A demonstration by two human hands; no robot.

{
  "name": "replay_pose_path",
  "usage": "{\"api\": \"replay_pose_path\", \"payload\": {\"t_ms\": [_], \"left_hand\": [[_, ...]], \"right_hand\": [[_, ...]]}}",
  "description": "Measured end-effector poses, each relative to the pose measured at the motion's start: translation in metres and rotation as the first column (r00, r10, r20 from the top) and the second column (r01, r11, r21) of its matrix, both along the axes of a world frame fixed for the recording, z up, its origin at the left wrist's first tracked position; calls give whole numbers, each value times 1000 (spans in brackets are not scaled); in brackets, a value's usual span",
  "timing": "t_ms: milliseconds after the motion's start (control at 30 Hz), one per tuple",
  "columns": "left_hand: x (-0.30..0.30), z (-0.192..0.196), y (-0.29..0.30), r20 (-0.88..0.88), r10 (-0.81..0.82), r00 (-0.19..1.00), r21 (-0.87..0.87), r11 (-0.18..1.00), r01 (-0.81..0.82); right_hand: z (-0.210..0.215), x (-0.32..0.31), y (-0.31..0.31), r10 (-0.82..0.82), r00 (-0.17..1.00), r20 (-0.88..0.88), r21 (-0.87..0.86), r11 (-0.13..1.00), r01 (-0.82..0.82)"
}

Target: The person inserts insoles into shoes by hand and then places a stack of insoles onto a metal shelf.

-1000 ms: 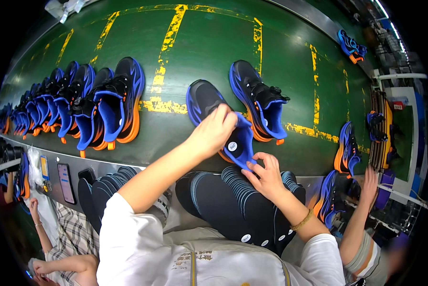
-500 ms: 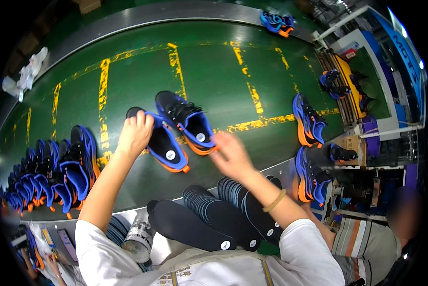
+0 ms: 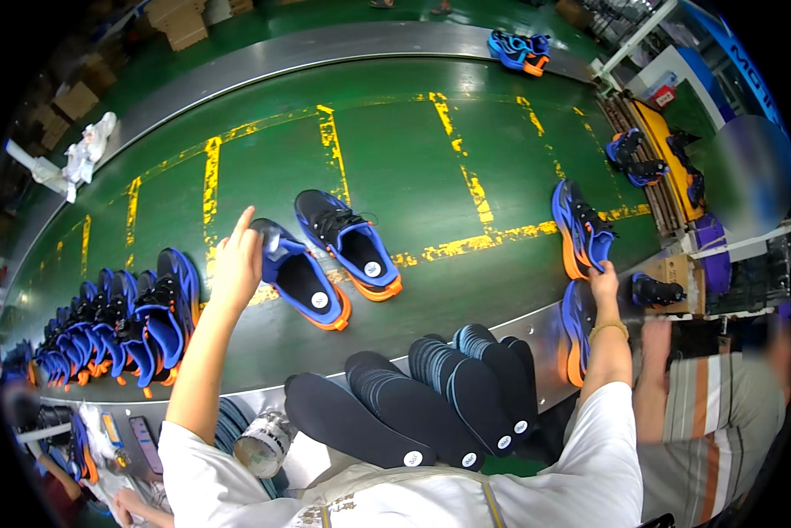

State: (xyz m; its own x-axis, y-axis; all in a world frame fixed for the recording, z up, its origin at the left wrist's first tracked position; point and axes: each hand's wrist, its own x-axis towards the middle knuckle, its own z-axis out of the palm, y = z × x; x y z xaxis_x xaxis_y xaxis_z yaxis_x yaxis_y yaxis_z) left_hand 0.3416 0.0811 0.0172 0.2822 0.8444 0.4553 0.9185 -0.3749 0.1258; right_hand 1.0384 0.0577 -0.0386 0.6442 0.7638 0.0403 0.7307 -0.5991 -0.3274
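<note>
Insoles [image 3: 422, 410] fanned at 6 o'clock. Person's left hand [image 3: 237, 264] at 9, empty, index extended, just beside sneaker pair [image 3: 304, 280]. Right hand [image 3: 604, 280] at 3, touching lone sneaker [image 3: 580, 231] at heel; can't tell if clamped. Hands well apart. Sneaker row [image 3: 153, 321] at 8–9; bright-blue shoes [image 3: 518, 51] far, 1 o'clock.

I look through the left fisheye of a head-worn pair, tipped down over the belt [image 3: 395, 150] and facing its far rail [image 3: 342, 45] at twelve o'clock. It sits close: the white shirt [image 3: 413, 500] below it fills six o'clock, the left hand [image 3: 239, 264] shows at nine and the right hand [image 3: 602, 282] at three. Straight edges bow toward the rim.
</note>
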Motion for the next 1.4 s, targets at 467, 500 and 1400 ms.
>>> {"api": "replay_pose_path", "payload": {"t_ms": [467, 500, 1400], "left_hand": [[82, -24, -7, -480, -476, 737, -833, 511, -212], [84, -30, 3, -454, -566, 688, -884, 383, -269], [182, -25, 56, -531, -736, 420, -848, 456, -272]], "right_hand": [[49, -265, -43, 860, 495, -121, 439, 494, -751], [63, -260, -56, 840, 539, -70, 404, 518, -754], [74, -172, -234, 547, 805, 230, 68, 816, -574]]}}
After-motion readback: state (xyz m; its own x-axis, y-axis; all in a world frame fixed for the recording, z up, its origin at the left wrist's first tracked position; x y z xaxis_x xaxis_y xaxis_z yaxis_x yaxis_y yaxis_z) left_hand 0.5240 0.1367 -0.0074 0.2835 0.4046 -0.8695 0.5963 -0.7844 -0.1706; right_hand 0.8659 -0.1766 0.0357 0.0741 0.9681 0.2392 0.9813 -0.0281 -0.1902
